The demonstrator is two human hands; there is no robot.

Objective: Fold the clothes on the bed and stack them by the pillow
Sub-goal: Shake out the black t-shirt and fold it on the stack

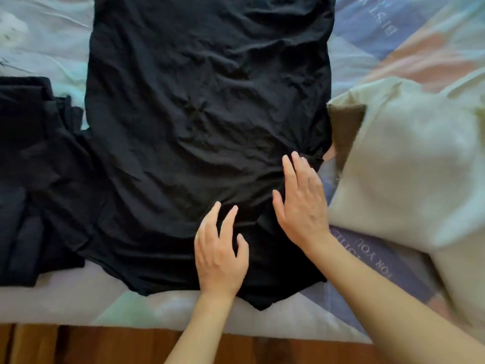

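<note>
Black shirt (204, 122): spread on bed (78, 292), creased. Left hand (220, 256), right hand (301, 203): I see both flat on cloth, fingers apart. Risk: creases beyond fingertips get folded in; sleeve right of right hand bunches.

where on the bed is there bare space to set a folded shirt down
Bare sheet shows at far left, above the dark clothes pile, and along the near edge below the spread black garment. The right is crowded: the cream fabric abuts the garment, where the left hand and right hand rest.
</note>
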